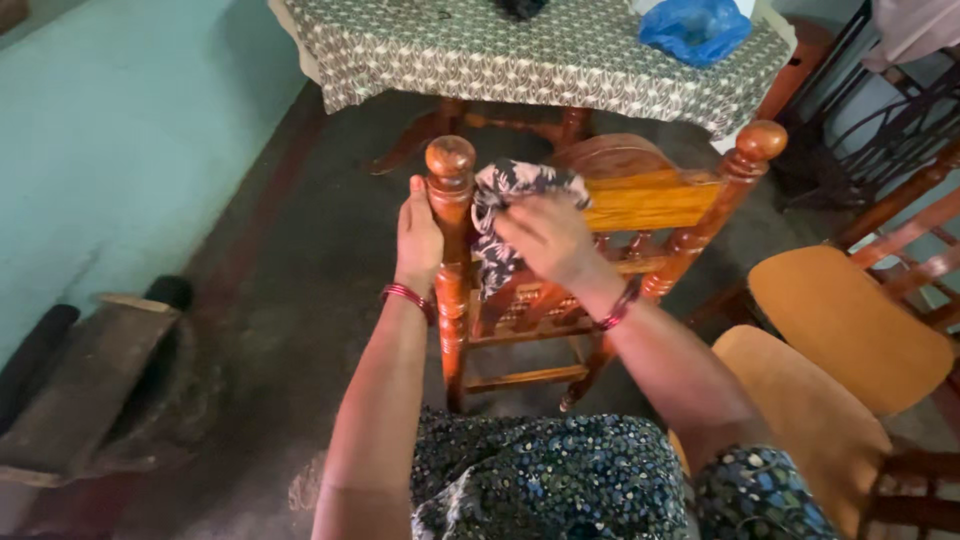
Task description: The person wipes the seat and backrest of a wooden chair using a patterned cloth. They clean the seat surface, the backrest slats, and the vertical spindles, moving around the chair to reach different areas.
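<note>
A wooden chair (pixel 655 197) with turned posts stands in front of me, its back facing me. My left hand (pixel 417 240) grips the chair's left post just below the round knob. My right hand (pixel 548 235) presses a black-and-white patterned cloth (pixel 503 190) against the top rail of the chair back, next to the left post. Part of the cloth hangs down behind my fingers. Both wrists carry red bangles.
A table with a patterned cloth (pixel 520 50) stands behind the chair, with a blue plastic bag (pixel 695 27) on it. Two more wooden chairs with light seats (pixel 845 310) stand to the right. A dark stone object with a plank (pixel 95 385) lies on the floor at left, by a turquoise wall.
</note>
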